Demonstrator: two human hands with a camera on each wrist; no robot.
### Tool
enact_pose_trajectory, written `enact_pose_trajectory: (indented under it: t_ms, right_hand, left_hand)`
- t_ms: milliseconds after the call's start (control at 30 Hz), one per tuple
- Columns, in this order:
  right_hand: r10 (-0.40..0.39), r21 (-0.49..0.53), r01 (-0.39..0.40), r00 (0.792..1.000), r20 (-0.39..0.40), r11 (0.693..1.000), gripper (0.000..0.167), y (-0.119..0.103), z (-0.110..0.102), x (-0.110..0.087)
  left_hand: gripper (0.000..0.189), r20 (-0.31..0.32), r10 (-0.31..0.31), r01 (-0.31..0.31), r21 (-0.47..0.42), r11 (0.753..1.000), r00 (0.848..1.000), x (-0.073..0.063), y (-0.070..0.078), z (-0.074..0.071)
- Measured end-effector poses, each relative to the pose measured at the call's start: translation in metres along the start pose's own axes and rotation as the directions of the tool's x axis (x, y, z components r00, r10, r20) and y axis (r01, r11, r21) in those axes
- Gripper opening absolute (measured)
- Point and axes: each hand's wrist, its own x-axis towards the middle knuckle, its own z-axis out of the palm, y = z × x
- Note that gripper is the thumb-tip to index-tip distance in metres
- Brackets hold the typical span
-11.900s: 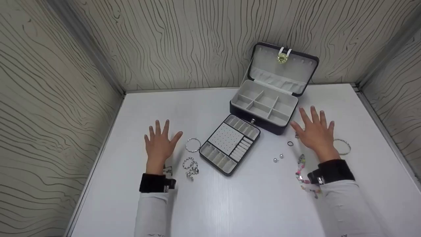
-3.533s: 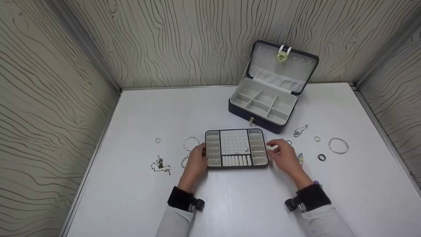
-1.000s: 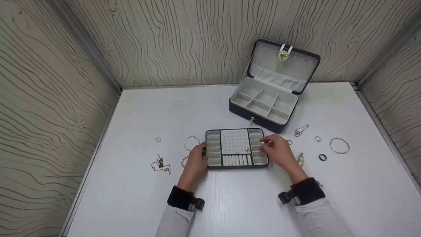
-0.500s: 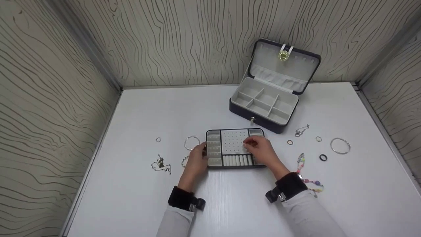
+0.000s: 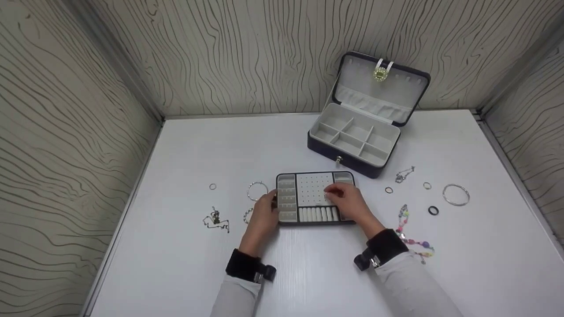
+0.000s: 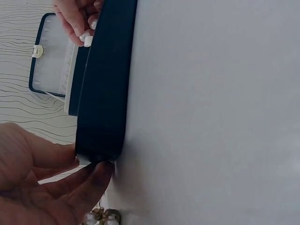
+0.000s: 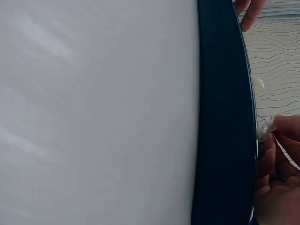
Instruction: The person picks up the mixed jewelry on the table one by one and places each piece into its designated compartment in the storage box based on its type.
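My left hand (image 5: 262, 215) grips the left end of the jewelry tray (image 5: 308, 190), thumb and fingers at its rim. The tray lies flat, with a perforated white panel (image 5: 312, 187) in the middle and ring rolls (image 5: 318, 214) along the near side. Over the panel's near right corner, my right hand (image 5: 350, 202) pinches a pearl stud earring (image 6: 84, 36). A second pearl stud (image 6: 93, 23) shows close to the fingertips in the left wrist view. How far the pinched stud's pin sits in the panel is hidden.
Behind the tray stands an open jewelry box (image 5: 354, 136). To the right lie a beaded necklace (image 5: 410, 241), a bangle (image 5: 456, 195), a silver chain (image 5: 404, 175) and several rings, including a black ring (image 5: 433, 210). Leftward are another chain (image 5: 216, 220) and a bangle (image 5: 257, 191).
My right hand has moved left from the tray's right compartments onto the perforated panel. The left hand stays put. Since the oldest frame, the tray has turned and both pearl studs have left the table.
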Motion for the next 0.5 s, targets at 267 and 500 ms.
enact_pose_trajectory:
  t_ms: [267,500]
  right_hand:
    - [-0.004,0.007,0.003,1.000,0.025,1.000,0.013,0.0018,0.0022,-0.0025]
    - [-0.046,-0.023,0.046,0.999,0.029,0.999,0.013,0.0041,0.0008,-0.0030]
  left_hand:
    - [0.051,-0.010,0.019,-0.019,0.016,1.000,1.000,-0.0002,-0.0020,-0.0004]
    - [0.054,-0.007,0.018,-0.018,0.010,1.000,1.000,0.0017,-0.0024,0.0004]
